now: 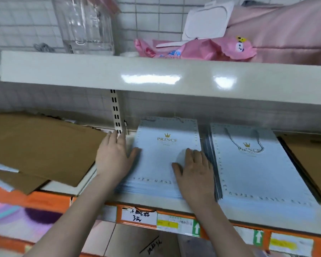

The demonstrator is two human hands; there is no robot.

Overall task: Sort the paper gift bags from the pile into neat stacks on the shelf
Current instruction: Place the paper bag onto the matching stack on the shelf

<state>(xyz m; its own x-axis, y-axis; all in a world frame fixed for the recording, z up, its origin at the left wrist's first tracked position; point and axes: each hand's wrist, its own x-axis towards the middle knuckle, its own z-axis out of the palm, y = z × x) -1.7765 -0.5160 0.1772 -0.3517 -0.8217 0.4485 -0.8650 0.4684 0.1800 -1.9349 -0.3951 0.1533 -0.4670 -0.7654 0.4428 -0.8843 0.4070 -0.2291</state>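
Note:
A stack of pale blue gift bags (161, 156) printed with a gold crown and "PRINCE" lies flat on the middle shelf (202, 210). My left hand (113, 156) lies flat against the stack's left edge, thumb on the top bag. My right hand (193, 169) presses flat on the top bag near its right edge, fingers straight. To the right sits a second stack of the same blue bags (252, 167) with a twisted cord handle lying on top.
Brown paper bags (39, 147) lie loosely on the shelf's left; another brown bag (311, 160) sits at far right. The upper shelf (156, 75) overhangs close above, carrying pink packages (202, 49) and clear plastic (85, 25). Orange price strips (156, 217) line the shelf front.

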